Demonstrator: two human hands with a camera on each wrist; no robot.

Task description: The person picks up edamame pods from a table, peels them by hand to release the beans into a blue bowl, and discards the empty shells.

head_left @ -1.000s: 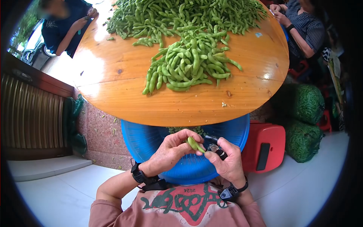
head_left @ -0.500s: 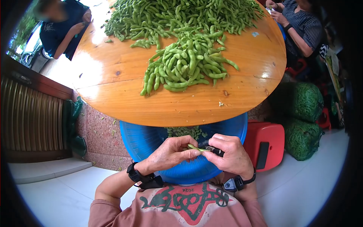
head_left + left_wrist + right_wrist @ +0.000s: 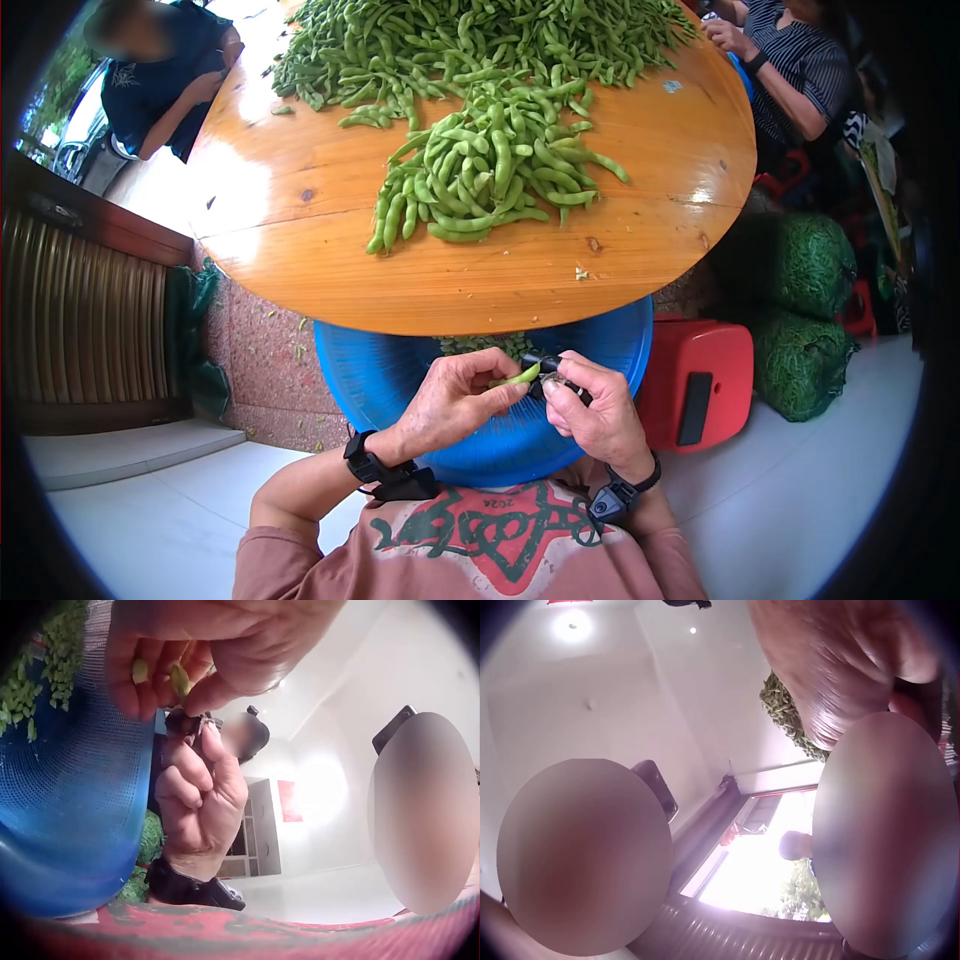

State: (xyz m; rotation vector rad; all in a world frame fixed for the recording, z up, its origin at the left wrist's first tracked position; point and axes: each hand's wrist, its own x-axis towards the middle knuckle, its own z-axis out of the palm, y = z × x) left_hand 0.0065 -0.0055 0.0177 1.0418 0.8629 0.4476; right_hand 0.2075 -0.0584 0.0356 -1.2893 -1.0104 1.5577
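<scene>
Over the blue basin [image 3: 342,375], my left hand [image 3: 448,398] pinches a green soybean pod [image 3: 526,375] between thumb and fingers. A pale loose bean [image 3: 140,671] shows against the left fingers in the left wrist view. Close beside the pod's tip, my right hand [image 3: 608,412] grips a small black tool [image 3: 543,363], its thumb bent against it. What kind of tool it is, I cannot tell. Shelled beans [image 3: 66,656] lie inside the basin. The right wrist view has mainly the heel of a hand [image 3: 832,667], with the fingers' work hidden.
A wooden table [image 3: 300,270] overhangs the basin's far side, with a small pod heap [image 3: 480,180] in front of a large one [image 3: 480,40]. To the right stand a red stool [image 3: 725,375] and full green net bags [image 3: 800,370]. Two people sit at the table's far sides.
The hands drew together with the right thumb at the pod, then parted slightly. The pod's free end has swung from pointing down-right to up-right. The right hand moved a little lower.
</scene>
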